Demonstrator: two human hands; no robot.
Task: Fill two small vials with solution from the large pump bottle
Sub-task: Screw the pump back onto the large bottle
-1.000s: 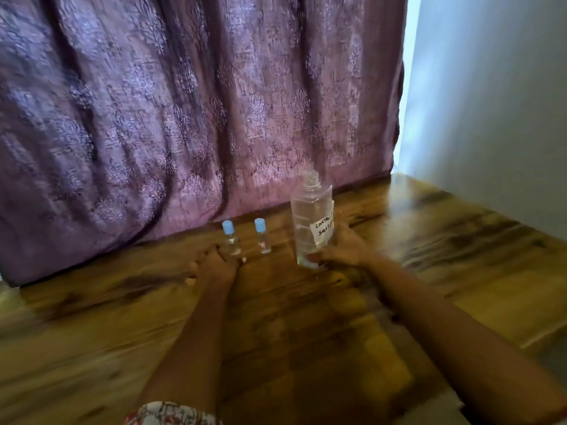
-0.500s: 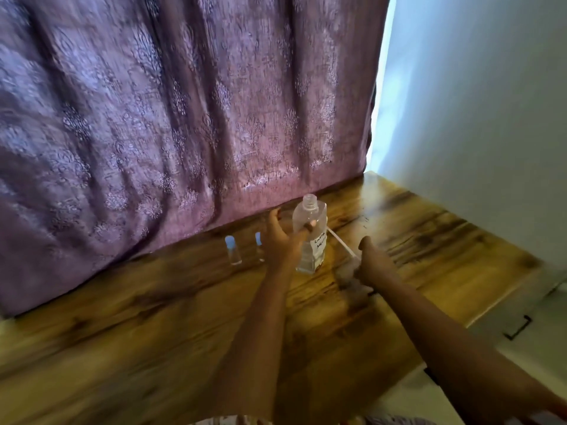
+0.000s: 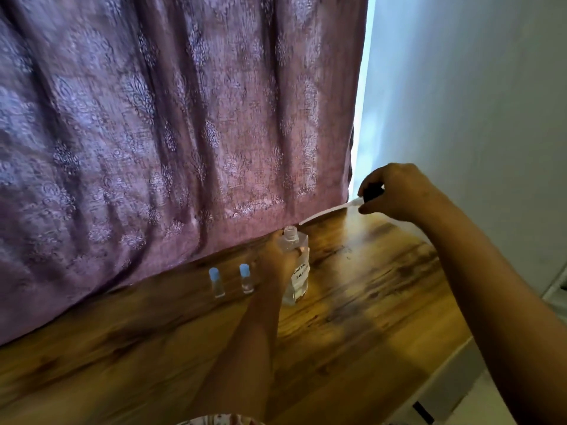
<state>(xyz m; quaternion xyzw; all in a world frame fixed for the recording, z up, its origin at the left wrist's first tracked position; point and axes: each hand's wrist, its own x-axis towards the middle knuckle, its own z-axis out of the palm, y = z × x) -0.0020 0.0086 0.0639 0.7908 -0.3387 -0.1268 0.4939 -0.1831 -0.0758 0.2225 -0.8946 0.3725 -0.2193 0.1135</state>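
A clear large bottle (image 3: pixel 295 268) with a handwritten white label stands upright on the wooden table (image 3: pixel 368 302), its neck uncovered. My left hand (image 3: pixel 277 260) grips its left side. My right hand (image 3: pixel 395 191) is raised above and to the right of the bottle, and it pinches the dark pump head, whose thin white dip tube (image 3: pixel 325 213) slants down-left toward the bottle's neck without touching it. Two small clear vials with light blue caps, the left vial (image 3: pixel 216 283) and the right vial (image 3: pixel 246 279), stand side by side just left of the bottle.
A purple patterned curtain (image 3: pixel 171 133) hangs right behind the table and touches its back edge. A pale wall (image 3: pixel 491 102) rises on the right. The table's right edge runs diagonally at lower right, with a white surface below it.
My right hand has risen from the table beside the bottle, carrying the pump head with its tube up and to the right. My left hand stays on the bottle. The camera has tilted upward.
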